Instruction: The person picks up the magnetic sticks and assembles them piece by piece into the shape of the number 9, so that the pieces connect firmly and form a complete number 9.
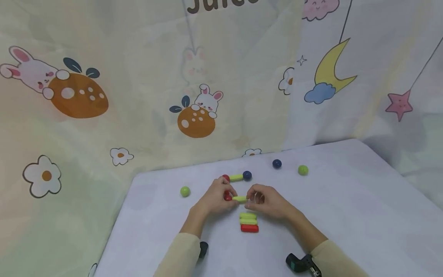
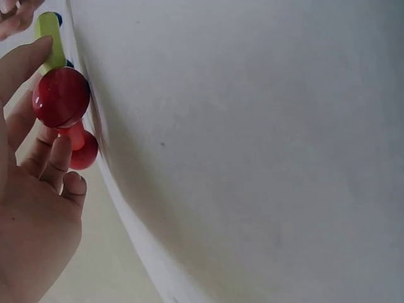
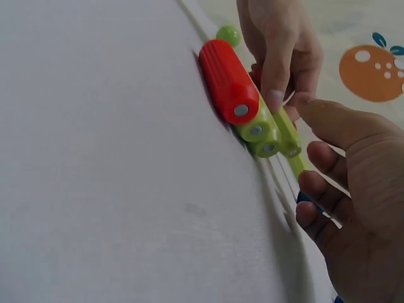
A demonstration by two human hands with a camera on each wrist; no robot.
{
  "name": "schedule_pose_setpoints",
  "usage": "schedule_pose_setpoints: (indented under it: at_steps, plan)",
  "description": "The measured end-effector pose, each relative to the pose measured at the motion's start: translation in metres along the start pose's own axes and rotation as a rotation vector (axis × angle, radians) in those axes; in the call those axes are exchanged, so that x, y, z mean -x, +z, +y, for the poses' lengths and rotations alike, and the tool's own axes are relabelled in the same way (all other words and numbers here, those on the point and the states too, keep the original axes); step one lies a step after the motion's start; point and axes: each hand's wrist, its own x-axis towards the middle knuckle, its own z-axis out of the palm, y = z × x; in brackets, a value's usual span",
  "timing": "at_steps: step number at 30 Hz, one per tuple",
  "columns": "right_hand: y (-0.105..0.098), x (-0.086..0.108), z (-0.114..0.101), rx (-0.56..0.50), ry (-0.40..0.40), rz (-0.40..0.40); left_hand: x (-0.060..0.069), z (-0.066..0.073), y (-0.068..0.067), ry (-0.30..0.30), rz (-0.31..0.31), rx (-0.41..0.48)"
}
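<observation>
My left hand [image 1: 219,196] pinches a yellow-green rod [image 1: 239,199] close to the red ball [image 2: 62,98] at its end. A short red rod [image 2: 77,136] links that ball to a second red ball [image 2: 85,151]. Behind, another yellow-green rod [image 1: 236,177] runs from a red ball to a dark blue ball [image 1: 247,176]. Beside the held rod's free end, where a metal disc shows, is my right hand [image 1: 268,201]. Its fingers are loosely bent, thumb apart, holding nothing. Nearer me lie two yellow-green rods [image 1: 248,219] and a red rod [image 1: 249,228], side by side.
A loose green ball [image 1: 185,191] lies to the left on the white table [image 1: 155,231]. Farther back on the right are a dark blue ball [image 1: 277,164] and another green ball [image 1: 303,170]. A printed cloth [image 1: 145,77] hangs behind the table.
</observation>
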Motion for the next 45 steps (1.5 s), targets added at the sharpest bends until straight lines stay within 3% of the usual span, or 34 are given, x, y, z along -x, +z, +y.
schedule_pose_setpoints:
  at_steps: [8, 14, 19, 26, 34, 45]
  plan:
    - [-0.001, 0.003, -0.009, 0.121, -0.109, -0.173, -0.004, -0.004, 0.000, -0.008, -0.004, -0.028]
    - [-0.011, 0.008, -0.009, 0.162, -0.093, -0.238, -0.004, -0.004, 0.003, 0.017, 0.010, -0.027]
    - [-0.021, 0.011, -0.010, 0.188, -0.078, -0.247, -0.007, -0.002, 0.001, 0.044, 0.033, -0.019]
    - [-0.029, 0.011, -0.008, 0.231, -0.023, -0.288, -0.006, -0.003, -0.001, 0.015, 0.002, -0.021]
    - [-0.039, 0.012, -0.003, 0.268, 0.019, -0.278, -0.006, -0.002, -0.001, 0.011, -0.031, -0.025]
    - [-0.044, 0.008, 0.006, 0.233, 0.009, -0.218, -0.019, -0.006, -0.003, 0.027, 0.113, 0.009]
